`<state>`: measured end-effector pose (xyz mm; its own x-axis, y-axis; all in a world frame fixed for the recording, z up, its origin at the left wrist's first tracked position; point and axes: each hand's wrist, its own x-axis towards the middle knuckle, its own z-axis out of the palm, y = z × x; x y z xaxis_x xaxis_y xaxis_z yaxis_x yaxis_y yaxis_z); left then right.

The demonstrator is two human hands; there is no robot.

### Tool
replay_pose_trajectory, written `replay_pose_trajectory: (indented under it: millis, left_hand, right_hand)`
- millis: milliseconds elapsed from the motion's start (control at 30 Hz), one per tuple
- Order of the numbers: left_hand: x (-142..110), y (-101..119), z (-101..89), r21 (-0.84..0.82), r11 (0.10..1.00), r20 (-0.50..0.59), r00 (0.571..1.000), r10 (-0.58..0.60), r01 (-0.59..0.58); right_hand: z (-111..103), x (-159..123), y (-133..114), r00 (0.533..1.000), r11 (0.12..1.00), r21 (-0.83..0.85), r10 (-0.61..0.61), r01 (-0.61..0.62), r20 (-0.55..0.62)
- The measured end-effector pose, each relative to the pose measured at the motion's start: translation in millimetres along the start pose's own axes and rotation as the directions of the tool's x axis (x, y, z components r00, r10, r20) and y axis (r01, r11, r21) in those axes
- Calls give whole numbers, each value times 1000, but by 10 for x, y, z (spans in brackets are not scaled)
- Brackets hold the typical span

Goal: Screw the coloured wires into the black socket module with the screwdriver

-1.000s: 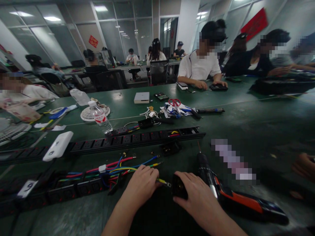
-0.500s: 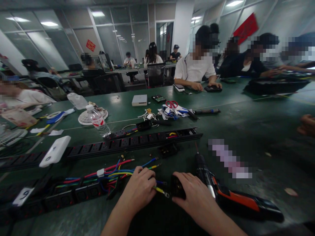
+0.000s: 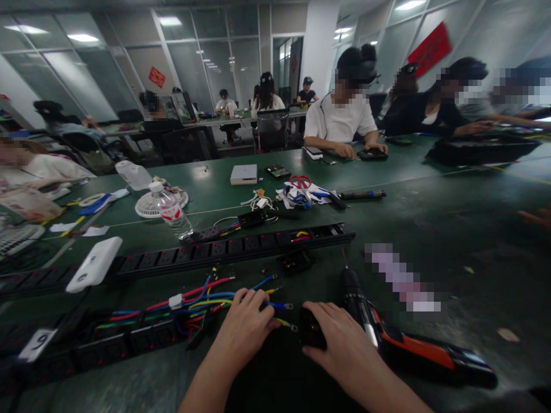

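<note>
My left hand (image 3: 249, 321) is closed around several insulated wires, with a yellow-green wire (image 3: 282, 323) and a blue wire (image 3: 279, 306) sticking out past its fingers, each tipped with a metal lug. Between the thumb and fingers of my right hand (image 3: 338, 335) is a small black block (image 3: 310, 330), partly covered by the hand. The lug ends sit just left of that block, apart from it. A red wire (image 3: 202, 288) and others run left to a black power strip (image 3: 107, 348) lying along the table.
Right of my hands lies a black and orange electric screwdriver (image 3: 413, 344). Beyond them stretches a second socket strip (image 3: 232, 248), with a white box (image 3: 94, 265) on it. Farther off are a water bottle (image 3: 171, 211), red scissors (image 3: 300, 182) and a person (image 3: 344, 120) across the table.
The blue and yellow-green lug ends have shifted slightly upward, and the blue one shows more fully. My right hand with the black block has barely moved.
</note>
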<state>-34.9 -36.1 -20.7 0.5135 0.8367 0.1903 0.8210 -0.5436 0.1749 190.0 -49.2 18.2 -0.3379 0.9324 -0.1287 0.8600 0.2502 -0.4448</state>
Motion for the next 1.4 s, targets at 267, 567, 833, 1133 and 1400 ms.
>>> replay_pose_trajectory:
  millis: [267,567,833,1133,1400]
  left_hand:
    - [9,0,3,-27,1000,-12,1000,-1,1]
    - [-23,56,-50,-108,992,27,998,-60,62]
    - [-8,105,-65,-76,993,21,996,-89,90]
    - [-27,90,-105,-111,991,38,997,-67,71]
    - [-35,112,-146,-170,981,41,995,-90,96]
  right_hand:
    - [47,6,-53,1000,1000,21,3,-2,-26]
    - [171,19,-106,994,999,47,28,-23,-101]
    - [156,64,-113,994,1000,30,7,-4,-111]
    - [188,55,-97,995,1000,17,26,-25,-97]
    - [219,101,-133,995,1000,1,-22,22,-96]
